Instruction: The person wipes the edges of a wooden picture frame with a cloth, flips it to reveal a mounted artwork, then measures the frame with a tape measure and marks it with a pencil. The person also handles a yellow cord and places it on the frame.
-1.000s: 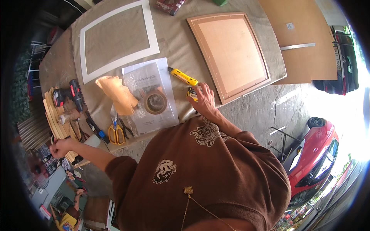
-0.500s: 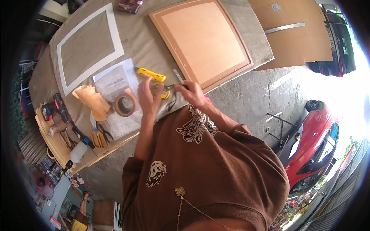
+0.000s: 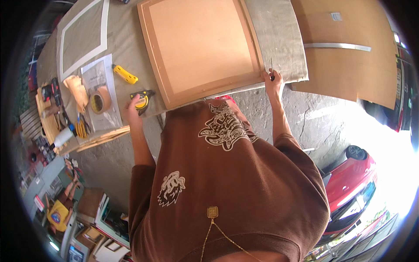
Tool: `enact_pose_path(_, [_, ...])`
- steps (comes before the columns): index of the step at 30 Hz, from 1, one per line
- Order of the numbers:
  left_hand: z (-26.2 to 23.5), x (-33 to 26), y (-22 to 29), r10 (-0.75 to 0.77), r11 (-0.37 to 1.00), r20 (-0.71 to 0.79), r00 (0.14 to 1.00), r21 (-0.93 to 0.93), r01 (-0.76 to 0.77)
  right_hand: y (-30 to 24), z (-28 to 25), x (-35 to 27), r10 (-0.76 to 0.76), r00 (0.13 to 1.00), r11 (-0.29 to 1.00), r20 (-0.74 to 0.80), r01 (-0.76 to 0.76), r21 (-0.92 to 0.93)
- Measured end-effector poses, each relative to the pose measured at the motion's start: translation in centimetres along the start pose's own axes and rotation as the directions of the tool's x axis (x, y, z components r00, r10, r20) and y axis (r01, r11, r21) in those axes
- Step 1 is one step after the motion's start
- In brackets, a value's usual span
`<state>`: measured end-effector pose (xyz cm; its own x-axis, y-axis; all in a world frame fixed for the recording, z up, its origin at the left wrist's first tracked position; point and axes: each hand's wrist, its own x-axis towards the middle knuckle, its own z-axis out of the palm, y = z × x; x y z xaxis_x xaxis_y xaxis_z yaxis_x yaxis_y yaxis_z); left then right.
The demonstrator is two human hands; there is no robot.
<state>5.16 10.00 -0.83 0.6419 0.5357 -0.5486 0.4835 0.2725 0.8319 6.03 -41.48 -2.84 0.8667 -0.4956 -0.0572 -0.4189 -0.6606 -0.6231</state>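
A: Standing beside the bench, report hand positions relative to the panel (image 3: 203,46).

B: Left hand (image 3: 132,109): off the panel's near-left corner, fingers curled around a tape measure (image 3: 142,100) that rests on the cloth just beside that corner. Right hand (image 3: 273,83): at the panel's near-right corner, fingers pinched on a pencil (image 3: 271,69).

A: Pencil orientation?

B: Long axis runs away from the person, roughly along the panel's right edge. The tip sits at or touching the frame near the corner; contact cannot be confirmed from this view.

A: Is a tape blade drawn out along the panel's near edge?

B: Cannot tell. No blade is clearly visible between the two hands.

A: Which hand is nearer the panel?

B: The right; it lies against the corner. The left stays just clear of the frame, on the cloth.

A: Judgement on the governing relation?

B: The panel lies ahead of both hands, its near edge spanning the gap between them. Any mark would fall at the right-hand corner, so the pencil hand is the working one.

A: Other items?

B: Left of the panel: a yellow knife (image 3: 125,74), a tape roll (image 3: 100,101) on a paper sheet (image 3: 97,74), and a pale frame (image 3: 83,35) farther left.
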Motion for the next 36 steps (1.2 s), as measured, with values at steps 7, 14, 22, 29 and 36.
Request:
enact_pose_path(7, [2.2, -8.0, -2.2, -0.075, 0.961, 0.464, 0.882, -0.202, 0.188, 0.8, -1.4, 0.6, -0.066, 0.966, 0.998, 0.25, 0.059, 0.034])
enact_pose_path(14, [4.4, -9.6, -2.8, -0.004, 0.999, 0.438, 0.899, -0.039, 0.023, 1.9, -1.9, -0.1, -0.187, 0.954, 0.954, 0.233, 0.12, 0.276])
enact_pose_path(22, [4.4, -9.7, -2.2, 0.149, 0.986, 0.294, 0.944, -0.114, -0.12, 1.6, -2.3, -1.6, -0.28, 0.916, 0.947, 0.285, 0.215, 0.241])
enact_pose_path(29, [12.2, -17.9, 1.9, 0.164, 0.716, 0.852, 0.498, -0.45, 0.533, -8.5, -5.7, -4.8, -0.134, 0.812, 0.767, 0.569, -0.278, 0.578])
enact_pose_path(36, [17.6, -20.7, 0.1, 0.074, 0.77, 0.855, 0.513, 0.278, -0.575, -13.0, -6.6, -7.7, -0.329, 0.653, 0.814, 0.682, -0.17, 0.556])
